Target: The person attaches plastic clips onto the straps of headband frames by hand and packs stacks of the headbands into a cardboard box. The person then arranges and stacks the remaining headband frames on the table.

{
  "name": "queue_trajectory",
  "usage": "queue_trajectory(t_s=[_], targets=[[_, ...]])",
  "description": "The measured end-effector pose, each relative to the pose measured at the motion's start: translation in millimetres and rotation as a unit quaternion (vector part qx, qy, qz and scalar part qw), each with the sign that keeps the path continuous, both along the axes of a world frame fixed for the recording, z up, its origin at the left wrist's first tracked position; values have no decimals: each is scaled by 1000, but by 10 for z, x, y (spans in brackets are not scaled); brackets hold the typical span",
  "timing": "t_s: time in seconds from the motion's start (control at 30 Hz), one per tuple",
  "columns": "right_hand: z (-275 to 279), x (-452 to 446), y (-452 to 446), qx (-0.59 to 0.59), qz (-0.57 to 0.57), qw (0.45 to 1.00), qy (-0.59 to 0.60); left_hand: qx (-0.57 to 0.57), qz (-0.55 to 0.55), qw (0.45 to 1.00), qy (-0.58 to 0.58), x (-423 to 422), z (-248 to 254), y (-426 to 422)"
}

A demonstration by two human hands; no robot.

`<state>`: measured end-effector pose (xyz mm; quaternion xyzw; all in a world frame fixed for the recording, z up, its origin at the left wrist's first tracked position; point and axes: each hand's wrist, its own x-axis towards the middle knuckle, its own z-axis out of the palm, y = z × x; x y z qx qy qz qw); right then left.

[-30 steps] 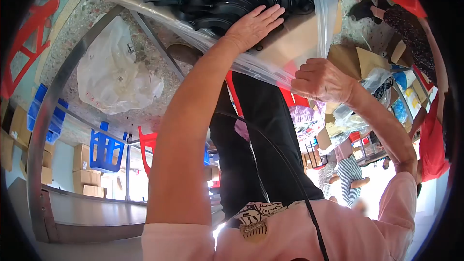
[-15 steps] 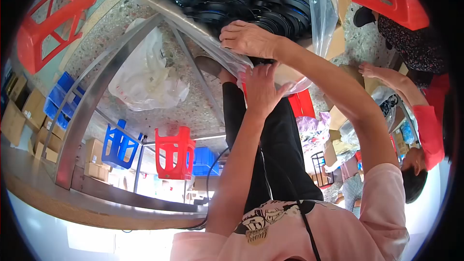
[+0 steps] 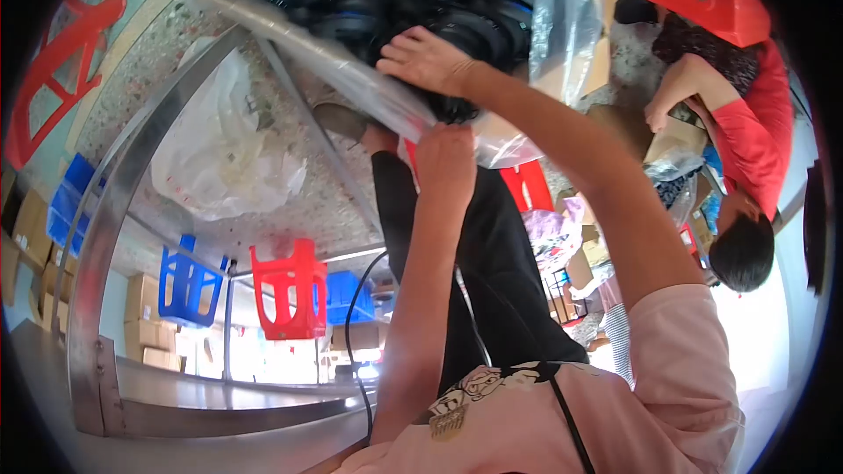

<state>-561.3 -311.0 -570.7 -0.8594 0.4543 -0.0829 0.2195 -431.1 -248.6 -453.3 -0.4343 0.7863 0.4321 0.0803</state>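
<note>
A clear plastic bag (image 3: 562, 26) lines an open carton (image 3: 599, 70) at the top of the view. Inside it lie several rounded black pieces (image 3: 351, 13) with ridges and bluish glints; blur hides their exact kind. At the near edge, my left hand (image 3: 446, 158) is closed on the plastic bag, its fingers curled in. My right hand (image 3: 426, 60) lies palm down just beyond it, over the bag's rim and the black pieces. Its fingers are extended and slightly apart, and nothing shows in its grasp.
A metal table frame (image 3: 132, 211) stands at left, near a red stool (image 3: 290, 290) and a blue stool (image 3: 189, 285). Crumpled plastic (image 3: 219, 149) lies on the floor. At right, a co-worker in a red top (image 3: 755, 132) bends beside a carton (image 3: 676, 136).
My left hand has gone from spread fingers to a closed grip at the bag's edge. My right hand stays over the pieces. The view has shifted, and the co-worker's arm is now bent.
</note>
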Motion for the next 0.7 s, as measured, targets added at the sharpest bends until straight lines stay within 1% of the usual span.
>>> queue_trajectory(t_s=[0.03,0.07,0.13,0.17,0.27,0.3,0.33,0.37,0.4,0.47,0.5,0.53,0.6,0.63,0.7], targets=[[35,-1,-16,26,-4,1000,-8,8,-11,1000,-11,-21,11,33],[133,-40,-29,51,-13,998,-16,41,-23,999,-27,-54,71,7],[434,-169,-33,2,-75,990,-118,94,-50,992,-66,-103,191,-167],[581,-217,-23,-21,-105,979,-172,143,-38,986,-80,-179,333,-327],[1097,-811,33,-32,-256,965,-37,39,-29,992,-114,-502,407,-638],[1103,-1062,169,-19,-340,940,32,8,-4,993,-120,-692,393,-752],[1090,-1325,294,-9,-421,902,100,-66,21,996,-60,-867,247,-777],[1135,-1548,410,-62,-464,864,186,-139,48,989,1,-1068,80,-803],[1177,-1728,538,-111,-501,815,269,-163,46,984,54,-1305,-43,-874],[1117,-2012,812,-14,-631,767,117,-219,-17,971,98,-1695,-338,-827],[1064,-2070,887,36,-684,728,37,-229,-32,965,123,-1864,-464,-830],[971,-2098,949,35,-690,722,-34,-237,-46,959,148,-1962,-567,-792],[866,-2103,920,26,-691,701,-177,-204,-8,964,172,-2076,-532,-825],[845,-2043,893,41,-711,644,-279,-186,12,966,181,-2109,-490,-841],[840,-2035,918,52,-719,662,-203,-219,20,953,208,-2075,-579,-875]])
